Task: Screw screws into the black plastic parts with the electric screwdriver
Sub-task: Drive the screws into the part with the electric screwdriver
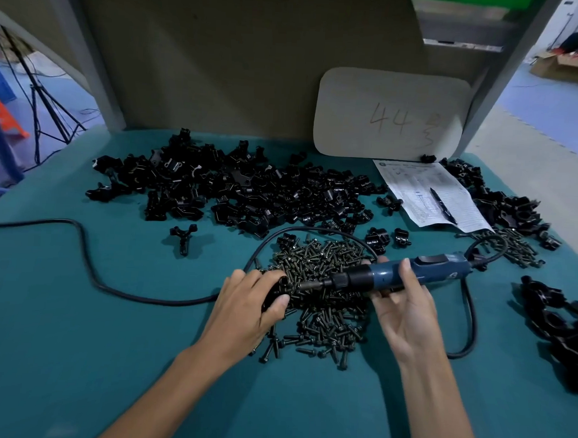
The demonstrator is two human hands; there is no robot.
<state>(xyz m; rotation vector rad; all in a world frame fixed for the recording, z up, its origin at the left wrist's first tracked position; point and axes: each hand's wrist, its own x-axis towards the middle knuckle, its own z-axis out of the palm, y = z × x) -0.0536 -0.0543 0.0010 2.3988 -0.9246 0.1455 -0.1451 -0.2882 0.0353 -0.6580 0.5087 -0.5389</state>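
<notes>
Aligning the bit: my left hand (251, 303) has its fingers (245, 278) curled round one black plastic part (275, 289) above the screw pile (323, 316) at the centre of the table (77, 325); my right hand (406, 306) grips the electric screwdriver (421, 269), tip level with the part. Next, I judge: seat the screw squarely, then trigger. No container shows; spare parts (236, 190) lie heaped toward the far edge.

Blue screwdriver (407, 273), black parts (236, 190), teal table (77, 325).
</notes>
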